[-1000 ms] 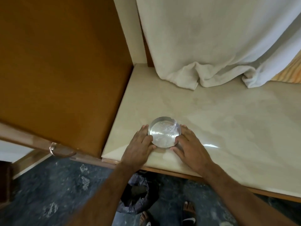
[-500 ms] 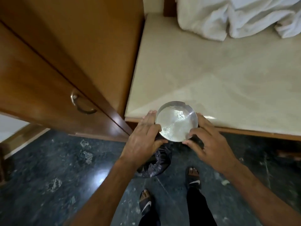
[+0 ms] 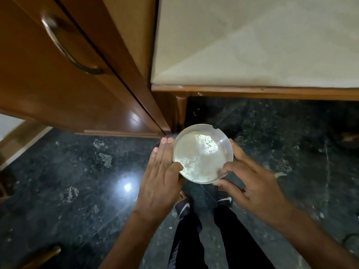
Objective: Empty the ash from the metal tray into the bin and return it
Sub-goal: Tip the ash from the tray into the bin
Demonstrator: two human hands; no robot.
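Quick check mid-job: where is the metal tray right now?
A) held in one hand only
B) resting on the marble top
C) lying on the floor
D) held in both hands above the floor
D: the metal tray, pale ash in it, sits between the left hand and the right hand, over the dark floor, off the marble top.
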